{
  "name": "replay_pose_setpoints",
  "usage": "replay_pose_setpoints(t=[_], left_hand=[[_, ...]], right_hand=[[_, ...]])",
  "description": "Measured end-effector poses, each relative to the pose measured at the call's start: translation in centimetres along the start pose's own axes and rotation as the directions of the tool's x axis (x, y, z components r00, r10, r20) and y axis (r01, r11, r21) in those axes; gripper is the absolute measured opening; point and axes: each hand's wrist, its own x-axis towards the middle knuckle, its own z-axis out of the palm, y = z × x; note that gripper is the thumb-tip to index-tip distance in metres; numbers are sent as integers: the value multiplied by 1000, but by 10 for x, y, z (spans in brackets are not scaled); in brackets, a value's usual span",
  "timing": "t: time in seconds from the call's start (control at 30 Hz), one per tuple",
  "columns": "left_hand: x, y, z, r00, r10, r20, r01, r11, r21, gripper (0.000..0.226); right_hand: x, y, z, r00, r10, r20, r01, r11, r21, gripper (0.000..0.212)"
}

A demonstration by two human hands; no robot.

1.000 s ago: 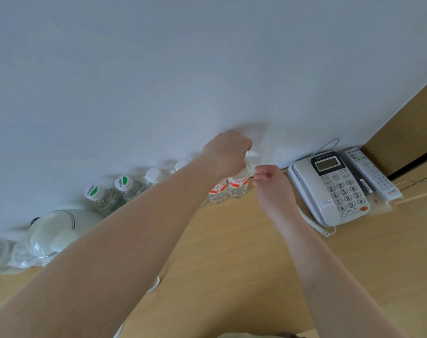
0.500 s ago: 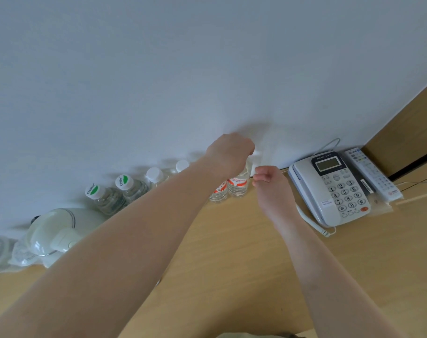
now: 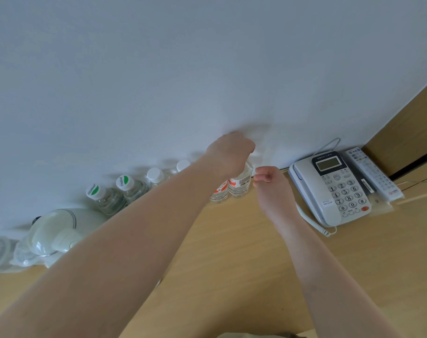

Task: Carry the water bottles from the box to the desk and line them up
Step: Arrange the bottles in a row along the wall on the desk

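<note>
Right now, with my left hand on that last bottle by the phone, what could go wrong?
1. The left hand grips the end bottle from the top; it touches the next orange-label bottle, so a nudge could topple the row.
2. The right hand hovers near the phone's coiled cord; pulling back might snag it.

Soft, even daylight fills the room, rather flat and a little cool. The plain pale blue-grey wall [image 3: 207,69] takes faint, blurry shadows behind the raised left hand [image 3: 229,152] and behind the row of clear plastic bottles with white caps [image 3: 134,186]. No harsh glare anywhere. The wide lens bends the light wooden desk top [image 3: 232,252] and stretches the forearms at the lower edges, where detail goes soft.
</note>
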Motion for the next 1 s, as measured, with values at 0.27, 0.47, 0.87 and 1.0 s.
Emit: replay_pose_setpoints(t=[0.27, 0.47, 0.87, 1.0], left_hand=[[9, -4, 5, 998, -41, -57, 42, 999, 8, 36], [9, -2, 4, 1000, -5, -26, 7, 998, 55, 35], [4, -4, 1, 999, 46, 0, -45, 996, 81, 52], [6, -5, 2, 997, 76, 6, -76, 991, 110, 52]], right_hand=[[1, 1, -1, 1000, -1, 4, 2, 1000, -7, 41], [2, 2, -1, 1000, -6, -2, 6, 1000, -10, 38], [9, 4, -3, 999, 0, 32, 2, 998, -58, 49], [12, 6, 1, 998, -14, 62, 19, 997, -77, 53]])
